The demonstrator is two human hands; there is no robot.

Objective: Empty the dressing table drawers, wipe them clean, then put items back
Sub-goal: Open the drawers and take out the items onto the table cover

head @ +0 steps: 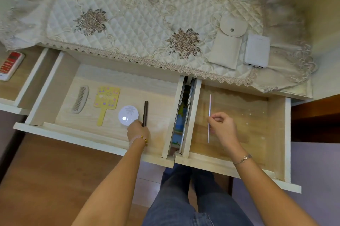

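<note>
Left of the rail gap (184, 115), in the left drawer (128, 86): pencil (145, 111) nearest, then compact (128, 115), hand mirror (107, 100), comb (81, 100); right of it, stick (209, 108) in the right drawer (244, 115); behind-right, pouch (227, 45) and power bank (256, 51) (side by side) on the cloth (138, 23).

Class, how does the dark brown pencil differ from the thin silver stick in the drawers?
The dark brown pencil is shorter and thicker; the thin silver stick is longer and slimmer. The pencil lies beside a round white compact; the stick is alone. Both run front-to-back; the left hand grips the pencil, the right hand the stick.
</note>
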